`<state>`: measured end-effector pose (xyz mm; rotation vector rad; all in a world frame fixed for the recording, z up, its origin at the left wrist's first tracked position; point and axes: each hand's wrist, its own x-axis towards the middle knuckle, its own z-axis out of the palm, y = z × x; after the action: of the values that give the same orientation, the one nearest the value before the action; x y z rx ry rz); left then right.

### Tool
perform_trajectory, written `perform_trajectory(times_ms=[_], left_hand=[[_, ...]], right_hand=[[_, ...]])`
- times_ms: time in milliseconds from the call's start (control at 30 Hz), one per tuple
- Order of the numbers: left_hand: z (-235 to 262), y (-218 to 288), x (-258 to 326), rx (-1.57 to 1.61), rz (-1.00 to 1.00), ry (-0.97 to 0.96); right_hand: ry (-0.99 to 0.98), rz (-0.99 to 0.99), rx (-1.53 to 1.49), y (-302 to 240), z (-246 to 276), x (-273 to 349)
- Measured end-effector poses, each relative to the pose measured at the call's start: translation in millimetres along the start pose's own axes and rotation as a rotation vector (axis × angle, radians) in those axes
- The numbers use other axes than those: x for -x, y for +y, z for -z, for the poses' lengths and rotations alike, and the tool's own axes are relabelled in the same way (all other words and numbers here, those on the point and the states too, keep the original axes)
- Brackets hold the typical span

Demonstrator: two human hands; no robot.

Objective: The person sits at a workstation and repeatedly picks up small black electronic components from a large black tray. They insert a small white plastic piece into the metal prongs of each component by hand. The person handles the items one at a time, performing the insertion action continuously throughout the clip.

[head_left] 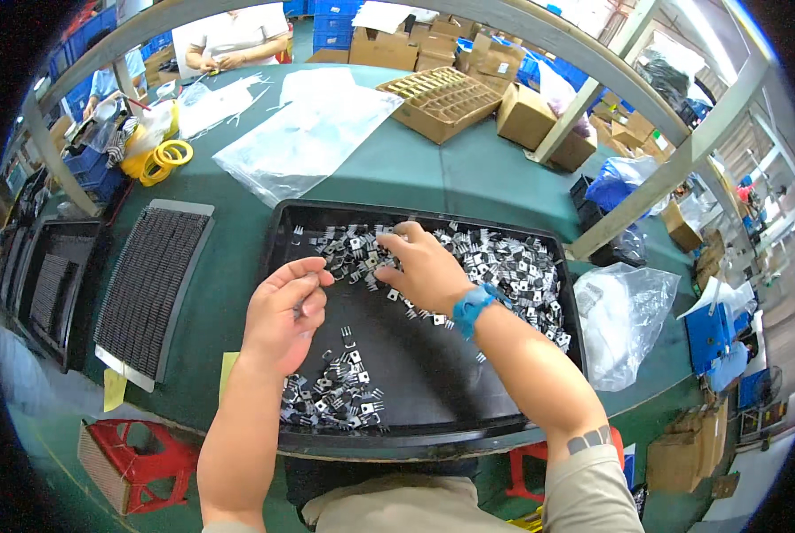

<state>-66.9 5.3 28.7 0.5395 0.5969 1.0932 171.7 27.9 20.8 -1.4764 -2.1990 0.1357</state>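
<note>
Flanking black tray [282, 233], slotted rack [153, 284], plastic bags [624, 315]

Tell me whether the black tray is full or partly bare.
Partly bare: the black tray shows bare floor between the far parts pile and the near one.

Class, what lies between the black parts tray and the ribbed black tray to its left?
In the head view, only bare green table separates the parts tray from the ribbed tray.

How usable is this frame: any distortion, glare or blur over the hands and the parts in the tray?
Head view: strong fisheye bend, so the frame posts curve and the corners go black. Light is even and overhead, shadows soft. The clear bags glare white. Left hand, right hand and the small parts in the black tray are sharp enough; the far background is soft.
</note>
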Motion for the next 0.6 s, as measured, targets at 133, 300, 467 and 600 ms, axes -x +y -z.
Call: perform_trajectory(times_ms=[133,300,467,600], left_hand=[[0.2,21.7,22.5,-0.041,-0.076,0.033],[27.9,22.3,48.0,0.0,-0.122,0.054],[38.5,11.3,65.5,0.057,-0.08,0.071],[46.9,9.4,63.8,0.092,-0.092,0.056]], right_hand=[[0.058,-0.055,0.166,-1.0,19.8,-4.0],[0.097,-0.187,0.001,24.9,47.3,24.8],[0.271,-0.265,0.019,39.8,61.1,62.0],[-0.161,-0.246,-0.168,-18.9,33.0,71.5]])
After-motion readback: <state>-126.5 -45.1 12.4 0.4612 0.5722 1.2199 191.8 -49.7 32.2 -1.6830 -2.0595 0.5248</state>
